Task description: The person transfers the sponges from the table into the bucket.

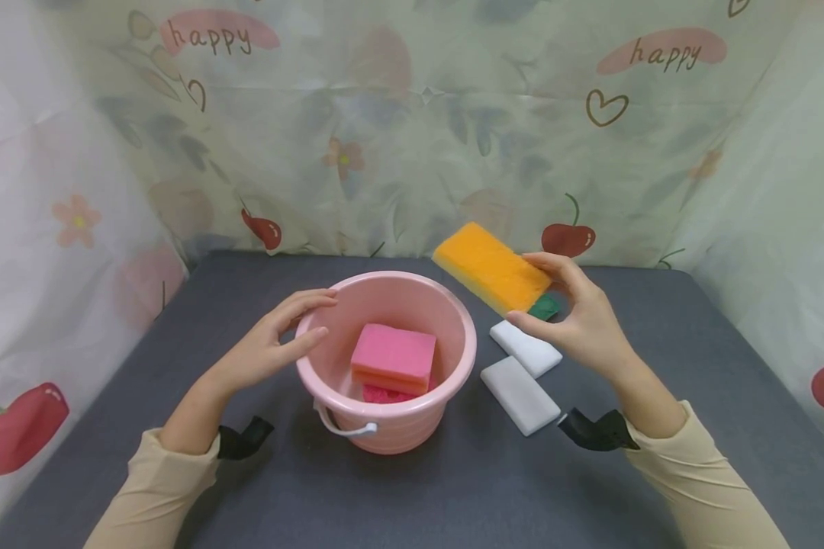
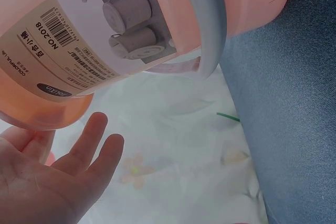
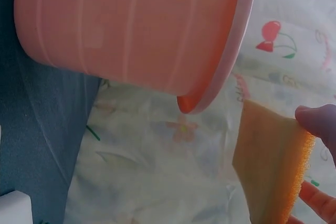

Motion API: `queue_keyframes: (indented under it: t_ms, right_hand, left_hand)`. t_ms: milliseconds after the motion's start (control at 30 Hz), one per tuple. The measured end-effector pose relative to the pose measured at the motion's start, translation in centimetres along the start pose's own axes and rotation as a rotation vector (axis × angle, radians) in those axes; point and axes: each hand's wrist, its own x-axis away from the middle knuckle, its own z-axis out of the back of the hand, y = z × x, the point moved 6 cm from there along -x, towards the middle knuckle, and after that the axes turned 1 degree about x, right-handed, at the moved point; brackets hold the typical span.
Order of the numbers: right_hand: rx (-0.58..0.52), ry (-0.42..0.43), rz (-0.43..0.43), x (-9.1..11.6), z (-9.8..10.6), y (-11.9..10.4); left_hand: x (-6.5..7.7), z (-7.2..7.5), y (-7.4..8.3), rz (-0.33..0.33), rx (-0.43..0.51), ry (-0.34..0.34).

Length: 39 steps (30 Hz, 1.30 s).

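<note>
A pink bucket (image 1: pixel 391 431) stands upright on the dark table, its white handle (image 1: pixel 346 428) hanging at the front. Inside it a pink sponge (image 1: pixel 394 352) lies on top of a darker pink one (image 1: pixel 387 394). My left hand (image 1: pixel 275 343) rests its fingers on the bucket's left rim, fingers loosely extended; the left wrist view shows them by the rim too. In my right hand (image 1: pixel 587 320) an orange sponge (image 1: pixel 492 267) is pinched between thumb and fingers, held in the air right of the bucket. The right wrist view shows its pale side (image 3: pixel 265 150).
Two white sponge blocks, a nearer one (image 1: pixel 520 395) and a farther one (image 1: pixel 526 348), lie on the table (image 1: pixel 481 496) right of the bucket. A green item (image 1: pixel 545 307) is partly hidden behind the orange sponge. Printed curtains (image 1: pixel 412 152) hang around the table's back and sides.
</note>
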Motion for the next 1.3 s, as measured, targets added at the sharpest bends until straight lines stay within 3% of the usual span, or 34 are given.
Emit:
queue_keyframes:
  t_ms: [167,500,833,1300]
  right_hand:
    - [0.001,-0.037,-0.024,-0.1,-0.7,-0.4]
    - [0.008,-0.048,0.071,-0.2,-1.7,-1.4]
    - [-0.048,-0.107,0.047,-0.4,-2.9,-2.1]
    - [-0.04,-0.18,0.111,-0.6,-4.8,-3.4]
  left_hand:
    - [0.0,0.0,-0.1,0.006,-0.006,0.0]
    - [0.0,0.1,-0.2,-0.006,-0.018,-0.006]
    - [0.0,0.0,-0.2,0.021,-0.003,-0.004]
    - [0.1,0.0,-0.3,0.015,-0.029,-0.011]
